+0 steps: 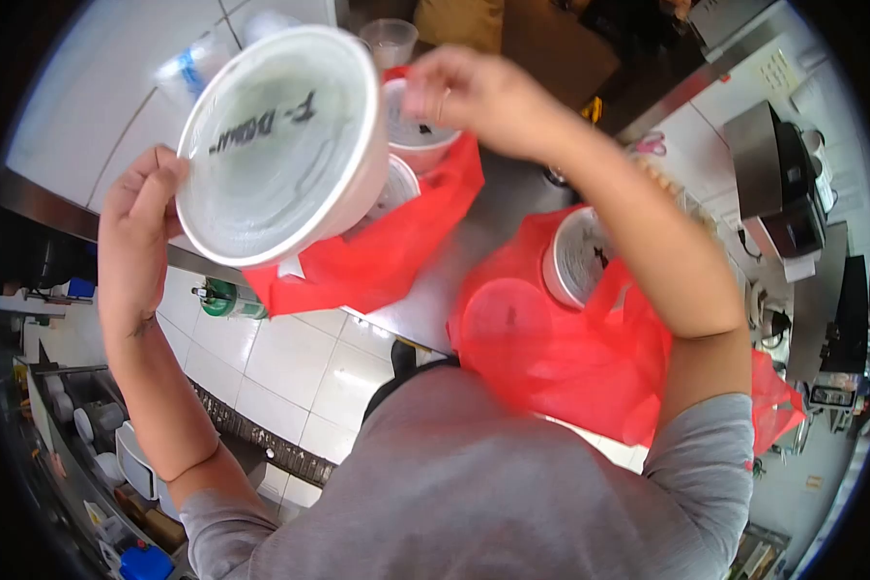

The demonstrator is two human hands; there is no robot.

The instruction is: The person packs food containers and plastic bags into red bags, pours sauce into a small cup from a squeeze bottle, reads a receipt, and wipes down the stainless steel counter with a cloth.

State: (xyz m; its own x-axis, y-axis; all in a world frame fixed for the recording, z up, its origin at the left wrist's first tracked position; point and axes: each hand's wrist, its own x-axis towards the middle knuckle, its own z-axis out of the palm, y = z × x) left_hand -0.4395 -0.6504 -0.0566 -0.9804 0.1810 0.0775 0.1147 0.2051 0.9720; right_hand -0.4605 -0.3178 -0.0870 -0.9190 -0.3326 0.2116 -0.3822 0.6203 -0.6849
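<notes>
Head view: a large round white tub with a translucent, hand-lettered lid [280, 145] held up by its rim at the upper left of the frame.

The left hand [137, 208] grips the tub's edge, thumb over the rim and fingers curled behind, a hold that likely keeps the lid on top and the writing uncovered. The right hand [483, 97], upper centre, has half-bent fingers in front of a smaller white lidded tub [418, 130]; whether they touch or grip it, I cannot tell. That tub stands in a bright red fabric bag [396, 256], probably so the sides keep it gathered. Right of centre, a second red fabric bag [580, 372] has another white lidded tub [575, 259] at its mouth, apparently upright against spills.
</notes>
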